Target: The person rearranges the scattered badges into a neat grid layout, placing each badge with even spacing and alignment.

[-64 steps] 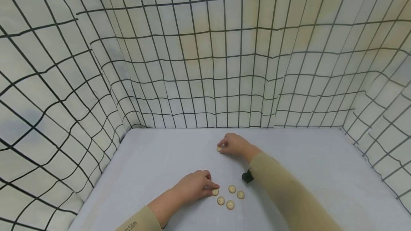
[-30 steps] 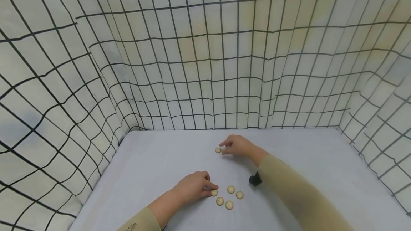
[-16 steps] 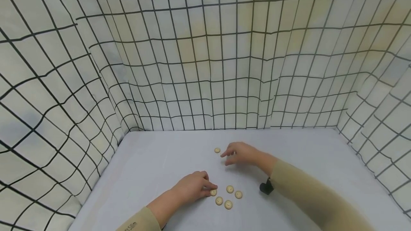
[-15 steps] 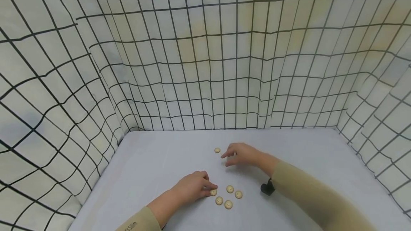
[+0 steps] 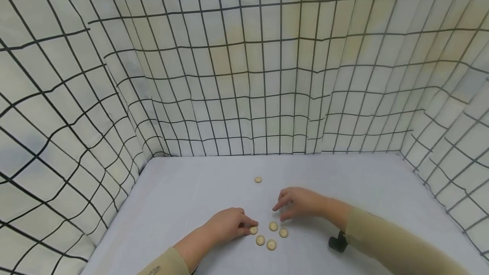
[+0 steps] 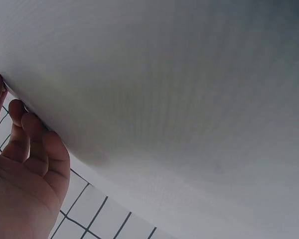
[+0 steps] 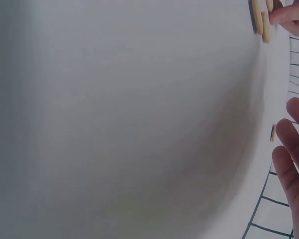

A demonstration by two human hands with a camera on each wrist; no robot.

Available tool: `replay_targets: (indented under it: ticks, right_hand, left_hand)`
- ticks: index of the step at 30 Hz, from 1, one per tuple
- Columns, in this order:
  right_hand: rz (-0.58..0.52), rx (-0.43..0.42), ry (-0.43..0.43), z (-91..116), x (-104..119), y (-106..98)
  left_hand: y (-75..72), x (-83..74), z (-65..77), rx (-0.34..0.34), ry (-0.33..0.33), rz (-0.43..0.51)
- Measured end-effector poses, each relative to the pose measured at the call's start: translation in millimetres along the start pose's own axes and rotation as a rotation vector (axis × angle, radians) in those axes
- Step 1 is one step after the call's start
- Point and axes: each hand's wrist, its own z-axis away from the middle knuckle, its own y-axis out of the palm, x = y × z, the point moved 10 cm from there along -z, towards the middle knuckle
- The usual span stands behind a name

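My left hand [image 5: 228, 224] pinches a pale, round wooden button [image 5: 253, 230] between thumb and forefinger, low on the white surface. Just right of it several more buttons lie close together, among them an upper button [image 5: 273, 226], a right button [image 5: 283, 233] and a front button [image 5: 271, 245]. One lone button [image 5: 258, 179] lies farther back. My right hand [image 5: 302, 203] hovers above and right of the cluster, fingers loosely bent and apart, holding nothing. In the right wrist view its fingers [image 7: 291, 144] show with a gap to the lone button [image 7: 273, 133].
A white-covered table [image 5: 183, 190] carries everything. White cloth walls with a black grid [image 5: 267, 96] rise behind it and on both sides. A black wrist camera [image 5: 338, 242] hangs under the right forearm, close above the tabletop.
My right hand has let go of the lone button at the back and drawn toward me and to the right, near the cluster. The left hand keeps its pinch in nearly the same place.
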Motion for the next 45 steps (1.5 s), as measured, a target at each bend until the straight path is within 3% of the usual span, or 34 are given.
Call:
replay_targets:
  ticks: [15, 23, 35, 45]
  right_hand:
    - [-0.027, 0.013, -0.082, 29, 6, 13]
    - [-0.004, 0.033, -0.019, 29, 2, 15]
    - [0.048, 0.08, -0.038, 22, 1, 29]
    - [0.082, 0.072, -0.054, 20, 9, 26]
  left_hand:
    - [3.6, 2.9, 0.2, -0.019, 0.012, 0.032]
    - [1.8, 1.1, 1.0, -0.021, 0.006, 0.032]
    - [3.1, 2.3, 1.7, -0.012, 0.0, 0.023]
    - [0.5, 0.9, 1.9, -0.018, 0.003, 0.025]
